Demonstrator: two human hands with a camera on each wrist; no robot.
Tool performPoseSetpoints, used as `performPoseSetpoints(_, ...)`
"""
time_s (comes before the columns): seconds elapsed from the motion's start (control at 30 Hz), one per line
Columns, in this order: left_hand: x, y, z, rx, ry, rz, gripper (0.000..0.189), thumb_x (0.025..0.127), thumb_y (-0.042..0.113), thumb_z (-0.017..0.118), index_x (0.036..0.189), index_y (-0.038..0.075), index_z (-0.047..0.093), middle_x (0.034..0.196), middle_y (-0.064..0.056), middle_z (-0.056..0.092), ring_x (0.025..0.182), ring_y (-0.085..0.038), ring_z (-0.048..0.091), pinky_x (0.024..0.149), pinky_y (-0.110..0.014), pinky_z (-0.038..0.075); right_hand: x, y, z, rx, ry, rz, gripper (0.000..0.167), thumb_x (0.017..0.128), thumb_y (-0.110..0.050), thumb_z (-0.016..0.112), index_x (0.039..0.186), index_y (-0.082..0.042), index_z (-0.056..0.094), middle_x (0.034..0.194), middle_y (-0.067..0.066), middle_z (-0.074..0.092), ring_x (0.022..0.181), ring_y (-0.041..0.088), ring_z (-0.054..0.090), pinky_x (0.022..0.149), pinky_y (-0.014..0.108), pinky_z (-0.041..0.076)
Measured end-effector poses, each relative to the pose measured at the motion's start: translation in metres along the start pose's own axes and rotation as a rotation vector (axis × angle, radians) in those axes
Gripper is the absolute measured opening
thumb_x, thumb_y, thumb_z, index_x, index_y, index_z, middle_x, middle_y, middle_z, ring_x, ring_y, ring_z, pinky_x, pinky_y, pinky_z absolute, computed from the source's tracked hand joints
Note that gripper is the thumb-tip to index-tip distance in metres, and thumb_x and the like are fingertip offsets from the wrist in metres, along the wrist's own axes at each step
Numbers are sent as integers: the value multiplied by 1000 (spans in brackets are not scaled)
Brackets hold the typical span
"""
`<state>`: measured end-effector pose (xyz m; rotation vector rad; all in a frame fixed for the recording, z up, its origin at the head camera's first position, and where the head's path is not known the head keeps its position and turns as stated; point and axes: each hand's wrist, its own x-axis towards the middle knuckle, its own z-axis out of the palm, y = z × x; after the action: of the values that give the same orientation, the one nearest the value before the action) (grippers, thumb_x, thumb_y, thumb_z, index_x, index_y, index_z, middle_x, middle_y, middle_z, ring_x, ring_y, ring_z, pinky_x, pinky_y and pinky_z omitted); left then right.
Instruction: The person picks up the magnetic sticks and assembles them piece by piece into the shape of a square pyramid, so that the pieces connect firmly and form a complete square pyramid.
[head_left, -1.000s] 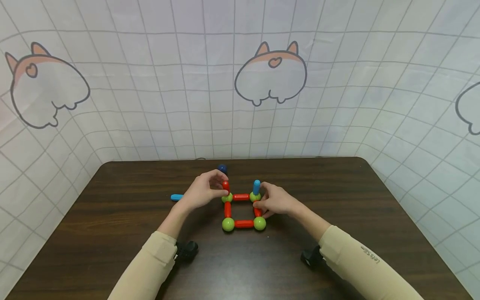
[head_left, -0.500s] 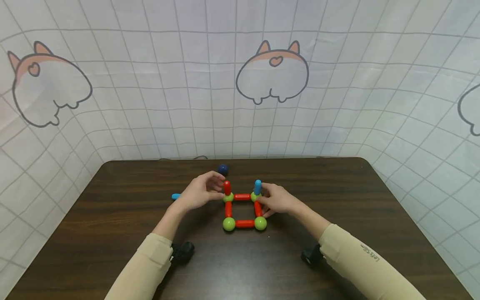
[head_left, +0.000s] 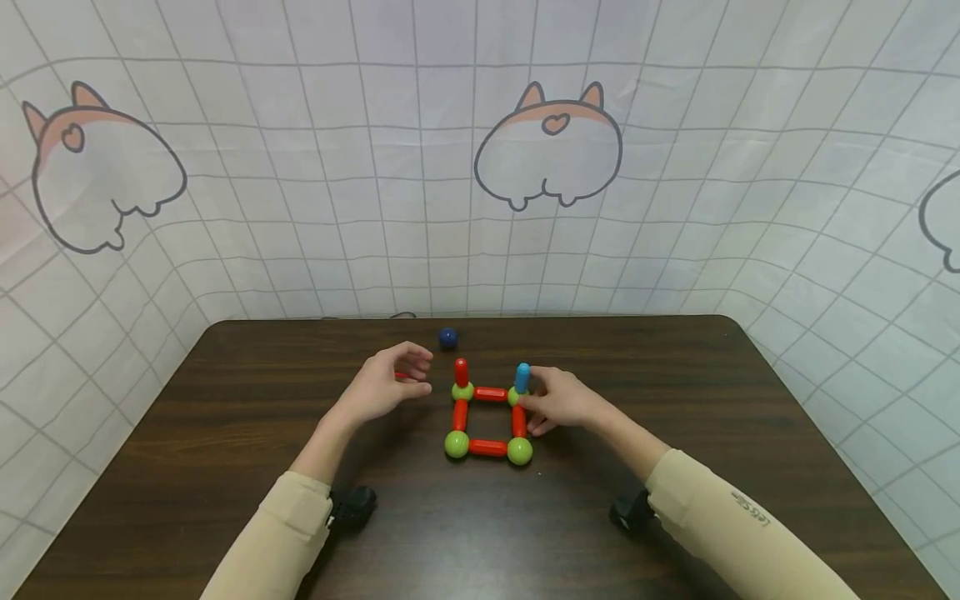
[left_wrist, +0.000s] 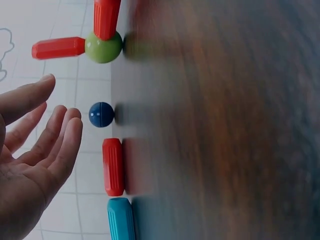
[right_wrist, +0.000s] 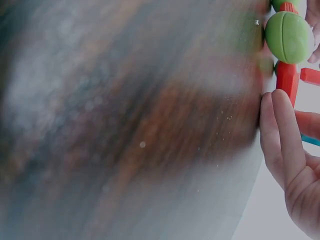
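Observation:
A square of red magnetic rods (head_left: 488,448) and green balls (head_left: 520,451) lies on the table. At its back left corner stands a red rod (head_left: 461,372), at its back right corner a blue rod (head_left: 522,377). My right hand (head_left: 562,400) holds the square at that right corner, thumb over the green ball and fingers beside the red side rod (right_wrist: 287,77). My left hand (head_left: 382,385), apart from the square, has loosely bent fingers and nothing between them. Near it lie a loose red rod (left_wrist: 113,166) and a light blue rod (left_wrist: 121,220), the latter hidden in the head view.
A dark blue ball (head_left: 447,337) sits behind the square towards the table's back edge. The dark wooden table (head_left: 660,367) meets a white grid-patterned curtain (head_left: 360,208) at the back and sides.
My left hand has let go of the upright red rod and drawn away to the left. My right hand stays at the back right corner; the square has turned slightly.

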<state>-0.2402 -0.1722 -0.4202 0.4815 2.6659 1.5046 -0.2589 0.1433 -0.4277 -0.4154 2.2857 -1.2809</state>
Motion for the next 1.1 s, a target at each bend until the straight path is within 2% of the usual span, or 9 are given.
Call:
performPoseSetpoints(0.1, -1, -1, -1, 6, 21, 0, 38, 89, 0, 79, 124, 2, 64, 120, -22, 65, 106, -30, 65, 95, -46, 53, -1, 0, -1, -2, -1, 11, 60, 102, -9, 65, 153, 6, 35, 92, 17, 68, 71, 25, 73, 64, 37, 61)
performPoseSetpoints(0.2, -1, -1, -3, 16, 51, -8, 34, 90, 0, 78, 122, 2, 66, 119, -22, 66, 104, -29, 65, 93, -45, 54, -3, 1, -3, 0, 3, 17, 62, 101, -8, 65, 153, 6, 34, 91, 17, 68, 71, 26, 73, 64, 37, 61)
performPoseSetpoints(0.33, 0, -2, -5, 41, 90, -19, 30, 91, 1, 77, 119, 3, 68, 117, -21, 67, 101, -28, 67, 90, -45, 55, -5, 2, -5, -1, 0, 8, 54, 100, -8, 67, 146, 5, 42, 89, 17, 69, 70, 26, 73, 64, 37, 61)
performPoseSetpoints(0.57, 2, -4, -9, 82, 112, -44, 27, 92, 3, 76, 118, 4, 68, 117, -19, 69, 102, -30, 67, 91, -47, 53, -7, 2, -10, -10, -18, 5, 34, 99, -9, 69, 127, 2, 53, 85, 19, 70, 70, 27, 73, 64, 38, 62)
performPoseSetpoints(0.67, 2, -5, -11, 82, 122, -58, 27, 93, 3, 76, 118, 3, 68, 117, -19, 69, 104, -30, 67, 93, -48, 52, -8, 3, -12, -9, -27, 13, 33, 99, -11, 70, 125, 1, 53, 84, 18, 69, 70, 27, 73, 64, 38, 62)
performPoseSetpoints(0.8, 2, -7, -13, 100, 129, -76, 27, 94, 5, 74, 120, 2, 68, 119, -19, 69, 105, -30, 67, 94, -49, 52, -9, 4, -13, -14, -38, 10, 42, 98, -14, 73, 129, 4, 51, 84, 17, 70, 70, 27, 73, 65, 38, 62)
performPoseSetpoints(0.93, 3, -8, -15, 134, 134, -108, 28, 95, 6, 73, 122, 1, 68, 120, -18, 69, 108, -32, 66, 94, -50, 51, -11, 3, -13, -32, -50, -1, 44, 95, -17, 76, 126, 4, 52, 87, 16, 70, 71, 26, 72, 65, 38, 62)
performPoseSetpoints(1.1, 6, -10, -15, 174, 140, -146, 28, 96, 8, 72, 123, 1, 68, 123, -20, 68, 114, -36, 63, 95, -54, 49, -11, 4, -14, -49, -56, -18, 33, 94, -15, 77, 116, 0, 57, 89, 17, 68, 73, 26, 72, 65, 38, 62)
